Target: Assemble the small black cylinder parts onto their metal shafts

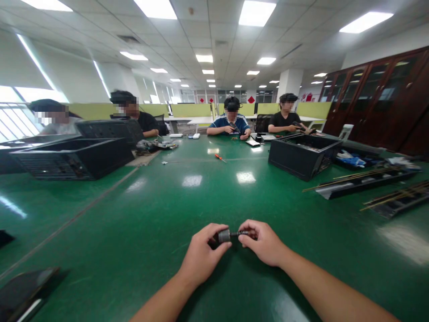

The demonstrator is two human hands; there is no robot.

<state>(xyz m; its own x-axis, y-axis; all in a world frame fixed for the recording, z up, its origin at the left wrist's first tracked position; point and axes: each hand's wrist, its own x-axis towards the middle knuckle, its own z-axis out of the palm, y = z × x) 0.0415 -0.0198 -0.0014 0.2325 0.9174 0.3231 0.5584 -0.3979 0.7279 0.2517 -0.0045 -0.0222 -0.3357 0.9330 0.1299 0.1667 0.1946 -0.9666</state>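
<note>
Just above the green table point(161, 201), my left hand point(203, 255) grips a short grey metal cylinder point(224, 235) between thumb and fingers. A thin dark shaft point(235, 234) extends from the cylinder toward the right. My right hand point(264, 243) pinches the far end of this shaft with thumb and fingertips. The cylinder and shaft lie roughly level, in line between both hands. What the curled right fingers cover is hidden.
Black computer cases point(73, 156) stand at the left, another point(295, 156) at the right. An orange screwdriver point(219, 158) lies mid-table. Metal rails point(355, 181) with thin rods lie right. A dark flat panel point(27, 290) is near left. Several people sit across the table.
</note>
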